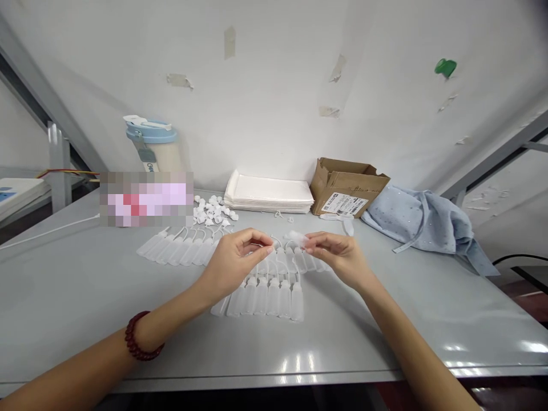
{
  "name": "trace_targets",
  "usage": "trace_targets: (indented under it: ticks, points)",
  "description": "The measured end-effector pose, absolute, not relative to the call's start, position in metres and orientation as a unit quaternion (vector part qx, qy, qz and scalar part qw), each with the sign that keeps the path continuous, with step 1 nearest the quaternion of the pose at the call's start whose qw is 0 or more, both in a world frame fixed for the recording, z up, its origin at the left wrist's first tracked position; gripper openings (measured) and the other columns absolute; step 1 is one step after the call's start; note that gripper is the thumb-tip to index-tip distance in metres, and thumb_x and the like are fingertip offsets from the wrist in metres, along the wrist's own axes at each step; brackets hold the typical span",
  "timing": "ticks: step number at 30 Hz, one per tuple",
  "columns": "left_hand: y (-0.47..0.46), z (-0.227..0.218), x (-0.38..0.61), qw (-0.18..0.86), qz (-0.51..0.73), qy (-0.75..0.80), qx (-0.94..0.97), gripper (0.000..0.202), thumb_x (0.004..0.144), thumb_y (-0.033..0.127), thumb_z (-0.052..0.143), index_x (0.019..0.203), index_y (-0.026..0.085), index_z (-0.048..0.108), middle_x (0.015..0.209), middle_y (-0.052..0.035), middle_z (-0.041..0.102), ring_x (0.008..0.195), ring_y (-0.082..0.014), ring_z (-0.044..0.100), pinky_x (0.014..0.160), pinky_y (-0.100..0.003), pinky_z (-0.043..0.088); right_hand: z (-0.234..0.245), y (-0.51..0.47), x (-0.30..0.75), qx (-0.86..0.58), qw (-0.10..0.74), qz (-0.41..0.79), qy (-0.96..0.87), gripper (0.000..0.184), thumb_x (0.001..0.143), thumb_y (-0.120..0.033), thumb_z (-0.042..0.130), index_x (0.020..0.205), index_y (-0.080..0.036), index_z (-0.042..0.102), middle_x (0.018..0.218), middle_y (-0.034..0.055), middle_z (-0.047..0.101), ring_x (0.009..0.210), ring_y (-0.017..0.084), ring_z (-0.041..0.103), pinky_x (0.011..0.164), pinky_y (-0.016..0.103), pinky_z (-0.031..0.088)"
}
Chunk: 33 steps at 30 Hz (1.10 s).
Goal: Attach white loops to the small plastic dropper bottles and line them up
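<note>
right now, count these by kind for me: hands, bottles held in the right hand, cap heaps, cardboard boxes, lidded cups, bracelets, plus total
Left hand, right hand: 2
Held bottle: 1
Cap heap: 1
Cardboard box: 1
Lidded cup: 1
Bracelet: 1
Total: 7

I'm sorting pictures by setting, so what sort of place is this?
Probably a small workshop or packing station: rows of small bottles lie on a grey table, with a heap of white caps and an open carton behind.
</note>
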State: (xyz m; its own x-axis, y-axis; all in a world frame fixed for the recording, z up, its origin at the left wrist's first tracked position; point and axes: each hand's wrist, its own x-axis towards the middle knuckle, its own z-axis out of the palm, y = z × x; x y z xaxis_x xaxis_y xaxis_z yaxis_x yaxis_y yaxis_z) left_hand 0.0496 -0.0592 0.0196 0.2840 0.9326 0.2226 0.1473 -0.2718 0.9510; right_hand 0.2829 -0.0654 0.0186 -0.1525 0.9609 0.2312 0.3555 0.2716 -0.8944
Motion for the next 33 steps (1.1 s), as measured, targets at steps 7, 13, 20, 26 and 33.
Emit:
trace_targets:
  ticks: [7,13,20,26,33]
  points:
    - [-0.063,0.018,0.055,0.401,0.482,0.366,0.687,0.004,0.08,0.018,0.062,0.079,0.017,0.065,0.082,-0.0034,0.066,0.078,-0.0154,0.063,0.074,-0.03,0.057,0.021,-0.077,0.267,-0.442,0.408,0.503,-0.621,0.013,0.072,-0.029,0.073,0.075,-0.02,0.064,0.082,0.0034,0.066,0.083,0.018,0.061,0.075,0.034,0.049]
    - [-0.067,0.018,0.058,0.376,0.498,0.335,0.705,0.006,0.08,0.013,0.06,0.079,0.017,0.065,0.086,-0.0042,0.065,0.082,-0.0151,0.062,0.071,-0.028,0.057,0.022,-0.079,0.266,-0.423,0.403,0.541,-0.605,0.015,0.072,-0.027,0.073,0.077,-0.019,0.062,0.084,0.0017,0.064,0.076,0.014,0.06,0.073,0.031,0.048]
    - [-0.069,0.014,0.058,0.281,0.52,0.317,0.742,0.011,0.081,0.007,0.059,0.081,0.017,0.064,0.085,-0.0038,0.064,0.08,-0.0137,0.061,0.068,-0.025,0.053,0.024,-0.081,0.263,-0.427,0.403,0.548,-0.595,0.017,0.073,-0.024,0.073,0.083,-0.02,0.06,0.077,-0.0008,0.063,0.071,0.013,0.062,0.068,0.029,0.048]
    - [-0.07,0.015,0.059,0.18,0.526,0.288,0.78,0.014,0.081,0.005,0.057,0.082,0.018,0.064,0.087,-0.0037,0.067,0.078,-0.0134,0.063,0.066,-0.025,0.053,0.026,-0.082,0.261,-0.437,0.388,0.555,-0.592,0.025,0.071,-0.029,0.075,0.087,-0.02,0.058,0.078,0.0005,0.065,0.074,0.016,0.065,0.07,0.032,0.05]
    - [-0.07,0.01,0.06,0.12,0.521,0.232,0.813,0.019,0.083,0.003,0.054,0.09,0.017,0.065,0.097,-0.0076,0.07,0.089,-0.0163,0.066,0.079,-0.029,0.056,0.027,-0.084,0.257,-0.43,0.375,0.569,-0.592,0.03,0.072,-0.034,0.074,0.093,-0.018,0.061,0.08,0.0037,0.068,0.075,0.019,0.068,0.071,0.035,0.052]
